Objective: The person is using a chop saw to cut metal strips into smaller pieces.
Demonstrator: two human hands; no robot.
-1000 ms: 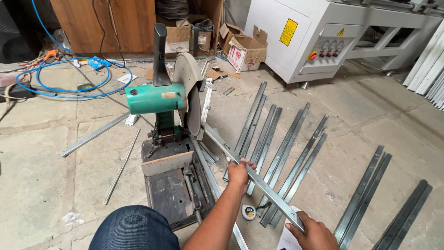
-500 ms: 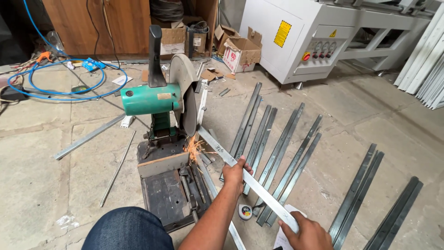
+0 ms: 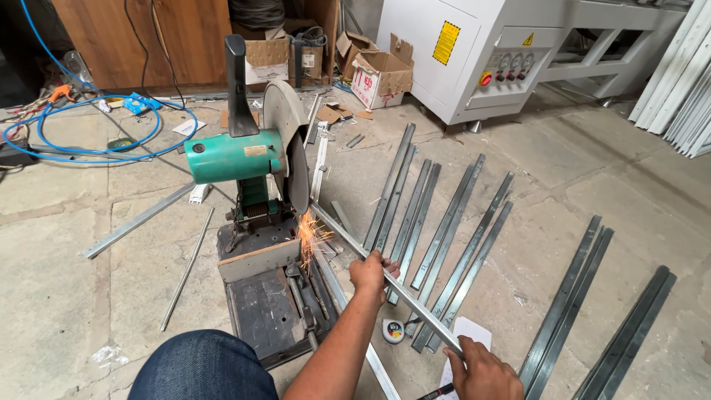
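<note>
1. Fingers of my left hand [image 3: 372,271] wrap the long metal strip [image 3: 385,278] near the saw; right hand [image 3: 481,370] clenches its near end.
2. Strip runs diagonally from my lap side up under the abrasive disc [image 3: 296,167] of the green chop saw [image 3: 244,159].
3. Change: sparks [image 3: 307,237], absent a second ago, now spray at the contact, so cutting looks under way.
4. Cut strips [image 3: 444,222] lie on the concrete floor [image 3: 89,296]; tape measure [image 3: 393,331] just beside.
</note>
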